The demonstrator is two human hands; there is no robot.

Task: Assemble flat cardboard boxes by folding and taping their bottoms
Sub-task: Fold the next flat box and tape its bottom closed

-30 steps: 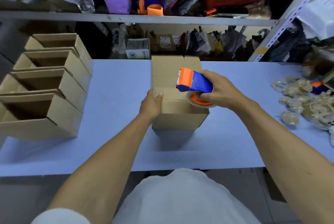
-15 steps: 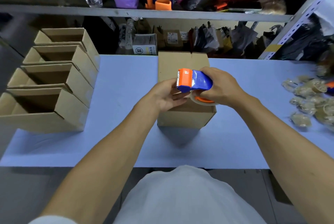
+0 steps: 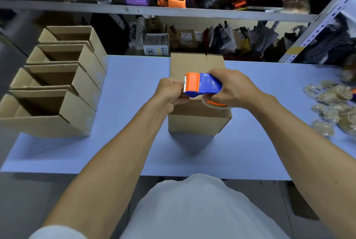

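A brown cardboard box (image 3: 196,121) stands bottom-up in the middle of the light blue table (image 3: 123,154), its flaps folded shut. Just above the box my right hand (image 3: 231,88) grips a blue and orange tape dispenser (image 3: 201,85) with a clear tape roll under it. My left hand (image 3: 171,92) is closed at the dispenser's orange toothed front, fingers pinched on the tape end. The tape itself is hard to see.
Several open-topped cardboard boxes (image 3: 57,92) stand in a row along the table's left side. A heap of crumpled clear tape scraps (image 3: 335,107) lies at the right edge. Cluttered shelves (image 3: 154,9) rise behind the table.
My left hand left the box's top left edge and came up to the dispenser's front, where it now pinches. The right hand with the dispenser stayed over the box.
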